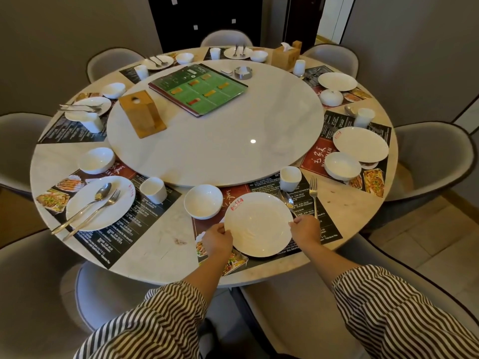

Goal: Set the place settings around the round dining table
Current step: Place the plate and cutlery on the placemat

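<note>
A white plate (258, 224) with a red mark near its far rim lies on the paper placemat (327, 224) at the near edge of the round table (155, 244). My left hand (216, 239) grips the plate's left rim. My right hand (305, 228) pinches its right rim. A white bowl (203, 204) sits just left of the plate. A spoon (286, 200), a fork (314, 195) and a white cup (290, 178) lie to the plate's right and beyond it.
A marble turntable (220, 136) fills the table's middle, carrying a green menu (198, 89), a wooden holder (140, 114) and an ashtray (243, 73). Other settings with plates, bowls and cups ring the table. Grey chairs (435, 161) stand all around it.
</note>
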Available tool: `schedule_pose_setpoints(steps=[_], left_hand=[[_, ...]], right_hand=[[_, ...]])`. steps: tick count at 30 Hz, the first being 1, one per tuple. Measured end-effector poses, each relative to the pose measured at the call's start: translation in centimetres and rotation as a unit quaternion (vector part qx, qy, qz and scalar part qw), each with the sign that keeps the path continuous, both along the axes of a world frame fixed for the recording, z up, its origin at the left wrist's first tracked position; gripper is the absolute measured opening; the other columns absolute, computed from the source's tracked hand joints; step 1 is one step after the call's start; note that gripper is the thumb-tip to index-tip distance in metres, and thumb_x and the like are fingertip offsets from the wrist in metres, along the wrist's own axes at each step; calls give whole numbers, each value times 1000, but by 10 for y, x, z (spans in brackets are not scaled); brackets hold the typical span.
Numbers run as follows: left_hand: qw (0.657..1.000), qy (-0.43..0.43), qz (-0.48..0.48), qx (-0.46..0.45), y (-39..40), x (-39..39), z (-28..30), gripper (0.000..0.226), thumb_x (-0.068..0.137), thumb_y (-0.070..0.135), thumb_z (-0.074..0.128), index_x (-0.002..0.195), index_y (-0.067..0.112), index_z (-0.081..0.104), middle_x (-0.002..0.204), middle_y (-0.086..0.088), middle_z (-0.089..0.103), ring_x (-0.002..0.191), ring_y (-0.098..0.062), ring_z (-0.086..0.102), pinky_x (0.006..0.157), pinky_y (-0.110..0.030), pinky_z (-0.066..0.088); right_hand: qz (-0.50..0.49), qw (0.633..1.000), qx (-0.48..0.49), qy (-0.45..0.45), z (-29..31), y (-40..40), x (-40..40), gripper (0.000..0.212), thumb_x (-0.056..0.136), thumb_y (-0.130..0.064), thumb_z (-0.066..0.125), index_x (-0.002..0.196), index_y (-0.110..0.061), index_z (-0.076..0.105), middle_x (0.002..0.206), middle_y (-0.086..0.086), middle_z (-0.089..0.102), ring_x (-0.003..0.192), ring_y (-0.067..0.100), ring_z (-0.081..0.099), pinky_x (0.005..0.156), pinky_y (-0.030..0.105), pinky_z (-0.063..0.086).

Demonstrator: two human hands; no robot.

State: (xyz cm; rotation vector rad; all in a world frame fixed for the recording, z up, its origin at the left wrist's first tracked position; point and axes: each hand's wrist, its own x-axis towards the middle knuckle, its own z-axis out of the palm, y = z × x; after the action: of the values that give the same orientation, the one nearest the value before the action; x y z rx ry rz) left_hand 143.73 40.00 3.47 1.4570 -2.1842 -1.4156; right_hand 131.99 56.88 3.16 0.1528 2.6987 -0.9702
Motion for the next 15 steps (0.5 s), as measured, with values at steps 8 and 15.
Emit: schedule_pose_setpoints(steps=[8,15], left_hand=[[1000,3,-11,-11,0,0,-1,29,92,10,57,120,6,65,119,-12,67,108,-26,62,94,-37,49],[999,-4,-27,-16,2,-4,-2,23,93,9,54,112,3,67,113,-16,68,99,-28,61,85,-32,48]], right_hand=[[-3,1000,1,-5,1,2,-2,14,90,-14,65,95,-4,73,97,11,70,97,29,65,85,36,51],[-6,1000,-6,-18,3,5,-5,15,91,-12,64,97,-2,73,99,11,69,99,27,64,76,27,43]])
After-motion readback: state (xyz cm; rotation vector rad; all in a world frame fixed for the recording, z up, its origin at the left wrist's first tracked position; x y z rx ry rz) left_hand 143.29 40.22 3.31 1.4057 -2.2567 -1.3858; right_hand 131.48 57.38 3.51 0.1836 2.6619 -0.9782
